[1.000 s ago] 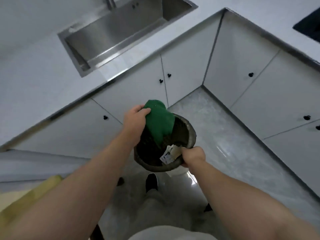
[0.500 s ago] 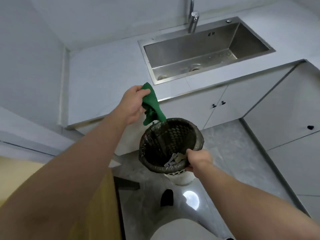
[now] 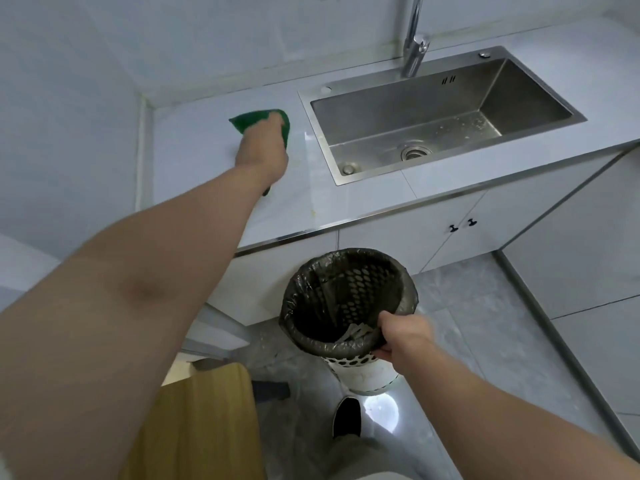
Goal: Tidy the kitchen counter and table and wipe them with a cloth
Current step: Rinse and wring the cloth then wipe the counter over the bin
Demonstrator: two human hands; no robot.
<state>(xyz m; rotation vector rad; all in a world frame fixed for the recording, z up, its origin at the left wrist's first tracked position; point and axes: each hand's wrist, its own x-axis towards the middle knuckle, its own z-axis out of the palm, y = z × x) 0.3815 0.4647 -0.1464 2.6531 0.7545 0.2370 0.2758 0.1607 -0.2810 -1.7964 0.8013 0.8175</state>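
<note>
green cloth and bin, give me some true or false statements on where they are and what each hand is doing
1. The left hand holds the green cloth against the counter, left of the sink. True.
2. The right hand holds nothing. False: it grips the rim of the bin.
3. The bin sits on the counter. False: it is below the counter edge, in front of the cupboards.
4. A dark bag lines the bin and folds over its rim. True.
</note>
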